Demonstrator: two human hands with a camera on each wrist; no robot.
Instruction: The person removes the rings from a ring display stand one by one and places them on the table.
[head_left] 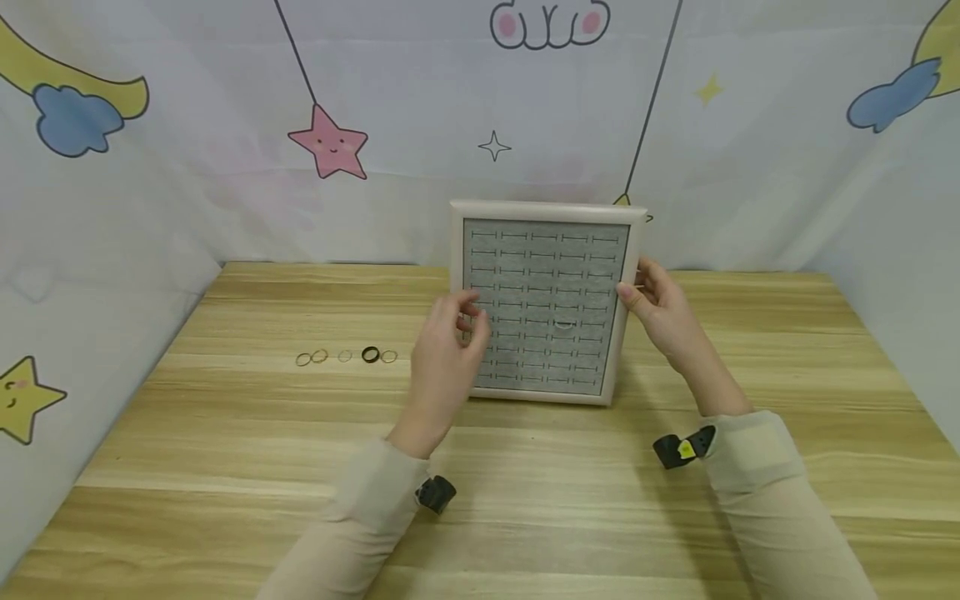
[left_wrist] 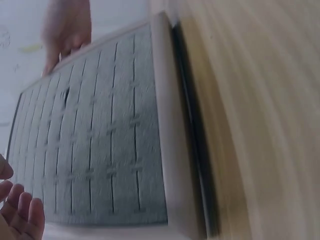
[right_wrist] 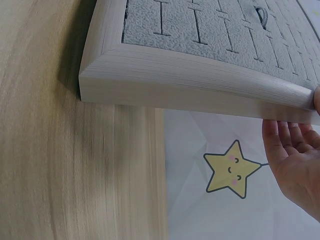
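Observation:
A framed ring display board (head_left: 525,346) with grey padding and rows of slots stands upright on the table. One silver-looking ring (head_left: 564,326) sits in a slot right of centre; it also shows in the right wrist view as a twisted ring (right_wrist: 264,19). My right hand (head_left: 666,321) grips the board's right edge, thumb on the front of the pale frame (right_wrist: 200,82), fingers behind. At the left edge, my left hand (head_left: 442,350) is held before the padding, thumb and fingers apart. Nothing shows between the left fingers (left_wrist: 36,217); whether they touch the board I cannot tell.
Left of the board, several rings lie in a row on the wooden table (head_left: 225,433): thin gold-coloured ones and a thicker black ring (head_left: 371,362). Behind the table hangs a white printed curtain (head_left: 420,100), close to the board's back.

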